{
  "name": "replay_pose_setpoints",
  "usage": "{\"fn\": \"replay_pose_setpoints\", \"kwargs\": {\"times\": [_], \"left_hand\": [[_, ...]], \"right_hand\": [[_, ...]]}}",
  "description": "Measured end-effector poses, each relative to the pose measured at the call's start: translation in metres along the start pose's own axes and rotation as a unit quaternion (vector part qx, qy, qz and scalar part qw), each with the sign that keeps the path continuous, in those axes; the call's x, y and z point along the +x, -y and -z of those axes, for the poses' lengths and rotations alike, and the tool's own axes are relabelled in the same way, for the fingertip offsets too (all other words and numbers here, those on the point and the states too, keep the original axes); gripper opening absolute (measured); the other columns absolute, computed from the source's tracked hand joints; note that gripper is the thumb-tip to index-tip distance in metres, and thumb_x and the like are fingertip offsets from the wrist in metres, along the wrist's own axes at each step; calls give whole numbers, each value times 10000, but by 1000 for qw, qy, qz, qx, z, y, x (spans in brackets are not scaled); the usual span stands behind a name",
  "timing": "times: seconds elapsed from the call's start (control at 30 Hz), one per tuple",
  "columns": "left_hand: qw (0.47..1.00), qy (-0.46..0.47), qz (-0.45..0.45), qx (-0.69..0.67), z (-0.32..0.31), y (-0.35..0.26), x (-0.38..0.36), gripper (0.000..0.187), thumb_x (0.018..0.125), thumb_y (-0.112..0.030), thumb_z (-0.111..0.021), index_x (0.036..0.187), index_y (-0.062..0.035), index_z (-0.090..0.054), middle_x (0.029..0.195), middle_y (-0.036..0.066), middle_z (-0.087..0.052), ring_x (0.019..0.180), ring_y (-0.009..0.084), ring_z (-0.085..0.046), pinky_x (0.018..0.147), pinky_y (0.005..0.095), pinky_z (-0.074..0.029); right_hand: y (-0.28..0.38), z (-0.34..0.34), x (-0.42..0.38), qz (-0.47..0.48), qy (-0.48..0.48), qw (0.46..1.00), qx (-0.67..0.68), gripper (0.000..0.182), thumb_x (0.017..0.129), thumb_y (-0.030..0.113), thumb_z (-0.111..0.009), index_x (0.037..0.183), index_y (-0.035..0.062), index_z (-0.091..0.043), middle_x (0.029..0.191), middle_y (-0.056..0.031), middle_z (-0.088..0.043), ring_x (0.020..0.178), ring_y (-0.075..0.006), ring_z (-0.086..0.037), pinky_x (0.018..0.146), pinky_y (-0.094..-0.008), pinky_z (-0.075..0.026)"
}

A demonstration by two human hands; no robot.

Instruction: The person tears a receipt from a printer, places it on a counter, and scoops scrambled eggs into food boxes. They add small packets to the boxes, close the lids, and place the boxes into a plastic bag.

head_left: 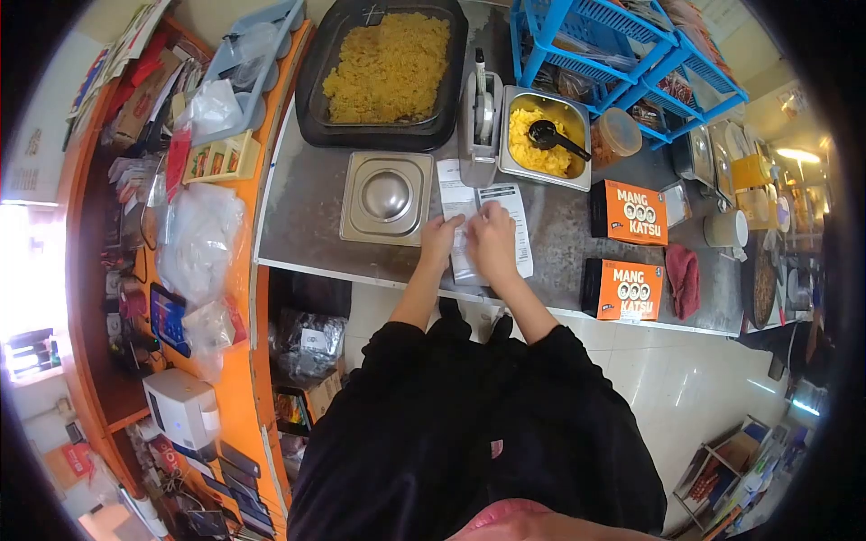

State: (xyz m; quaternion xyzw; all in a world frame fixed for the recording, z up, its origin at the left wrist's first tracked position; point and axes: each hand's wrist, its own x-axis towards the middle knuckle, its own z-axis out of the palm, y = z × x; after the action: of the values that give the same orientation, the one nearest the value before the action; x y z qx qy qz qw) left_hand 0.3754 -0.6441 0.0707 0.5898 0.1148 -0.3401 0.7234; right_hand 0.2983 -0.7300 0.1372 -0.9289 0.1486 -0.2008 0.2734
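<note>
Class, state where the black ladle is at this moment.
In the head view, the black ladle rests in the steel pan of yellow food, at the counter's far edge, right of the tape dispenser and beyond the hands.

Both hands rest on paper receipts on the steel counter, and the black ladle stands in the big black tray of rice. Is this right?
Not quite. In the head view both hands, left and right, do rest on the receipts on the counter, but the ladle sits in the small steel pan of yellow food, not in the black tray.
</note>
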Motion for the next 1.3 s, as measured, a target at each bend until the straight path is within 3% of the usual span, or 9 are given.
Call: {"fn": "replay_pose_setpoints", "kwargs": {"times": [0.1, 0.23, 0.33, 0.43, 0.57, 0.63, 0.8, 1.0, 1.3], "left_hand": [[1000, 4, 0, 23, -1, -3, -1, 226, 769, -128, -674, 914, 44, -660, 815, 73, -663, 692, 137, -599, 607, 280, -470], [984, 24, -127, 123, -7, -5, -13, 328, 790, -265, -688, 858, 54, -654, 789, 108, -670, 648, 205, -626, 598, 317, -490], [776, -57, -240, 581, -16, -25, -33, 462, 799, -417, -656, 871, 38, -629, 766, 155, -662, 666, 292, -646, 610, 371, -500], [708, -105, -200, 669, -35, -45, -61, 528, 801, -501, -607, 938, 9, -598, 737, 181, -635, 692, 363, -632, 616, 423, -497], [707, 64, -449, 542, -104, -32, -93, 456, 734, -313, -704, 1043, -8, -563, 961, 164, -592, 904, 318, -584, 799, 413, -462], [719, 176, -476, 474, -156, -22, -106, 468, 714, -256, -713, 1095, -34, -554, 1119, 157, -539, 1067, 330, -505, 914, 418, -410], [621, 329, -550, 451, -246, 15, -83, 568, 666, -189, -726, 1192, -90, -534, 1351, 127, -400, 1313, 345, -293, 1075, 462, -266], [640, 299, -552, 444, -264, 59, -38, 419, 711, -121, -667, 1118, -64, -584, 1256, 87, -511, 1232, 268, -425, 1070, 469, -264], [648, 253, -541, 473, -268, 59, -46, 357, 709, -137, -686, 1053, -65, -628, 1174, 59, -593, 1156, 218, -516, 1068, 459, -283]], "right_hand": [[25, 27, -29, 85, 7, 996, -9, 97, 698, -14, -577, 788, 18, -593, 793, -139, -541, 735, -307, -518, 741, -384, -382], [26, 92, -67, -8, 81, 978, 194, 141, 696, 10, -687, 791, 24, -585, 746, -78, -592, 721, -247, -567, 718, -354, -442], [-2, 148, -86, -149, 98, 941, 288, 192, 706, 30, -749, 798, 27, -580, 752, -33, -602, 703, -128, -564, 647, -262, -451], [-55, 196, -103, -231, 18, 921, 312, 247, 704, -19, -740, 878, 23, -569, 773, -14, -589, 732, -91, -570, 643, -221, -445], [-111, 252, -99, -255, -61, 899, 351, 312, 755, -49, -673, 1039, 2, -554, 857, -19, -576, 795, -95, -573, 718, -225, -465], [-143, 271, -94, -262, -75, 910, 313, 310, 803, -29, -628, 1104, -9, -552, 915, -20, -587, 834, -96, -570, 756, -236, -467], [-231, 275, -90, -238, -34, 905, 351, 152, 784, 45, -694, 891, 23, -589, 838, 4, -619, 751, -67, -553, 648, -213, -441], [-236, 256, -67, -133, 46, 976, 167, 191, 710, 45, -733, 834, 18, -591, 790, -40, -620, 715, -119, -564, 647, -266, -447], [-243, 229, -53, -26, -43, 999, 11, 209, 656, 34, -746, 786, 35, -582, 745, -98, -588, 712, -269, -565, 676, -352, -433]]}}
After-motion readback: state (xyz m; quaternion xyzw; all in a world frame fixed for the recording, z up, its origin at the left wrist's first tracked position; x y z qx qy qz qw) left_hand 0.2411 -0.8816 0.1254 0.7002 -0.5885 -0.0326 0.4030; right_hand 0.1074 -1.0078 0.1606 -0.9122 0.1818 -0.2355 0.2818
